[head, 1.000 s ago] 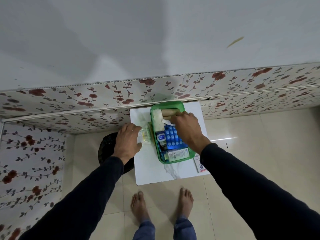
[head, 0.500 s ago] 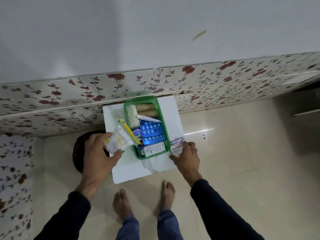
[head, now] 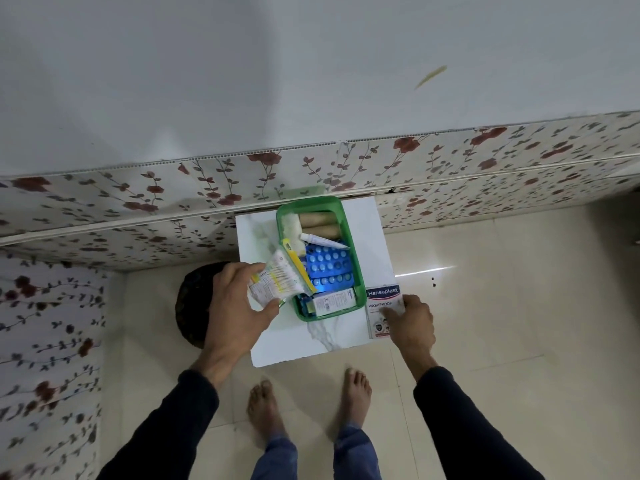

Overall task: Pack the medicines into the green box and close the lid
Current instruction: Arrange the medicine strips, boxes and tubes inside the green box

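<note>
The green box (head: 361, 271) stands open on a small white table (head: 311, 344), holding bandage rolls (head: 318, 220), a white tube (head: 320, 240), a blue blister pack (head: 329, 268) and a white carton (head: 334, 301). My left hand (head: 235, 306) holds a yellow-and-white packet (head: 280, 277), tilted over the box's left rim. My right hand (head: 412, 322) rests on a Hansaplast plaster box (head: 381, 299) lying on the table just right of the green box; the fingers cover its lower part. No lid shows.
A dark round stool or basket (head: 190, 303) sits on the floor left of the table. A flower-patterned ledge (head: 311, 174) runs along behind the table. My bare feet (head: 308, 407) stand on the tiled floor in front of it.
My left hand lifted the yellow-and-white packet from the table toward the box's left rim. My right hand left the box and came down onto the plaster box on the right.
</note>
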